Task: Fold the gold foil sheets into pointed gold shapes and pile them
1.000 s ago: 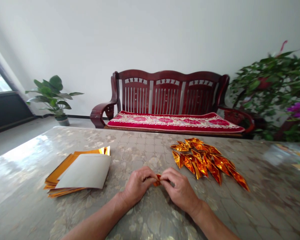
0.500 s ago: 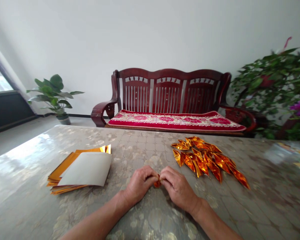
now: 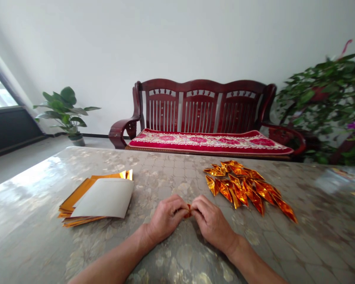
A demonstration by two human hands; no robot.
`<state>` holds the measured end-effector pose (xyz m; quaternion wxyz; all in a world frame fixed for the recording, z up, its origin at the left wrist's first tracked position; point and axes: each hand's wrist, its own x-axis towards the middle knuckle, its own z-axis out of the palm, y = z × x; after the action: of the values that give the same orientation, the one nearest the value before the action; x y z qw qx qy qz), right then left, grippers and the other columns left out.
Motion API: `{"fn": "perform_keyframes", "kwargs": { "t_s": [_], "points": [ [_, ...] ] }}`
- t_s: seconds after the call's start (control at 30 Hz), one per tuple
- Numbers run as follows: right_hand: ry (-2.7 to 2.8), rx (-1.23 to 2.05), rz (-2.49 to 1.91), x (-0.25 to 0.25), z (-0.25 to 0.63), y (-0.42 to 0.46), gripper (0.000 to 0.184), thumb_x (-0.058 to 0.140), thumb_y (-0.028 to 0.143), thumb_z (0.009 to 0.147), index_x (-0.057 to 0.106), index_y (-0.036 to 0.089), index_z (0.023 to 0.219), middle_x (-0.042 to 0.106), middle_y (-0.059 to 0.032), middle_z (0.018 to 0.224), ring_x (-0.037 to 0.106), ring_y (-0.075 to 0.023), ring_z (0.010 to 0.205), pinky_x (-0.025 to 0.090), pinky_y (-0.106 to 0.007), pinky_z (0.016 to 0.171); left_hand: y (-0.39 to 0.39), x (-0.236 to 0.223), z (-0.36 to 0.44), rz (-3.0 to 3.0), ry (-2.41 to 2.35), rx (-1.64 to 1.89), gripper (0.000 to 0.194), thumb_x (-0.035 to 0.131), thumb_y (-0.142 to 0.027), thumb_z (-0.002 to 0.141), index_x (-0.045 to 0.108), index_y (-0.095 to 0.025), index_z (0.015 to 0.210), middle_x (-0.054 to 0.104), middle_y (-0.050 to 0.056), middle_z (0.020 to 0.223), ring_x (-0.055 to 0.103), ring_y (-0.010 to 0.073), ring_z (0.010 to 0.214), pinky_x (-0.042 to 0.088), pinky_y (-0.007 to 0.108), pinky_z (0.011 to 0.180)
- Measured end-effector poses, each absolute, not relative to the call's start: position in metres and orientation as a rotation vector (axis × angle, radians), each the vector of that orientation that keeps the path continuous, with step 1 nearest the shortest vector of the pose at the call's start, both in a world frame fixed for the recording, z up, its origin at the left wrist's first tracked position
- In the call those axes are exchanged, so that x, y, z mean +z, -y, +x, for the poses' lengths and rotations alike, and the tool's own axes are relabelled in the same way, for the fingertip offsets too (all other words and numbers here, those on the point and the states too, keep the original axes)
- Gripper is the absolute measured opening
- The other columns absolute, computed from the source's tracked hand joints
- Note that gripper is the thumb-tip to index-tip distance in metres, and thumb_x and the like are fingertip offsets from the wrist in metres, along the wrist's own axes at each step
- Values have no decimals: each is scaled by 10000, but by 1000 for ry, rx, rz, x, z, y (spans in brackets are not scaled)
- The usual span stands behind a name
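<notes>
View: head camera, and we're looking forward and down across the table (image 3: 313, 244), both hands right in the middle of the action.

Left hand (image 3: 167, 218): curled in tight, fingers (image 3: 177, 207) pinching the left side of a small foil piece (image 3: 189, 211), palm down, just above the tabletop.

Right hand (image 3: 213, 223): mirroring it, closed narrow on the piece's right side, fingertips (image 3: 195, 204) nearly meeting those of the left.

Foil piece: gold-orange, caught between the two hands at the very centre, only a sliver showing between the fingers.

Its direction: mostly hidden by the fingers, so no calling which way it points or how its long axis runs.

Pile: folded gold foil pieces (image 3: 245, 189), pointed and shiny, lying just beyond and to the right of the right hand, not touching it, the heap stretching from upper left to lower right.

Stack: gold foil sheets (image 3: 85, 201) to the left of the left hand, well apart from it, with a pale grey sheet (image 3: 105, 198) lying on top.

Behind the table: a dark red wooden bench (image 3: 201, 106) with a red floral cushion (image 3: 210, 142), a potted plant (image 3: 65, 112) on its left, and a leafy plant (image 3: 322, 94) on its right.
</notes>
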<state>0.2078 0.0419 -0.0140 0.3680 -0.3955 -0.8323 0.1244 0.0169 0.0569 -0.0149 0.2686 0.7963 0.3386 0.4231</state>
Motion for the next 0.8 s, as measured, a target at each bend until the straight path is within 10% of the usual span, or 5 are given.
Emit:
{"fn": "perform_keyframes", "kwargs": {
  "t_s": [0.8],
  "points": [
    [2088,105,-1110,-15,199,-34,225,446,43,852,516,204,711,528,-20,724,530,-149,668,390,-255,618,-55,-24,21,2268,-990,1096,199,584,-158,896,675,-185,721,659,13,744,621,113,714,469,190,683]
  ]
}}
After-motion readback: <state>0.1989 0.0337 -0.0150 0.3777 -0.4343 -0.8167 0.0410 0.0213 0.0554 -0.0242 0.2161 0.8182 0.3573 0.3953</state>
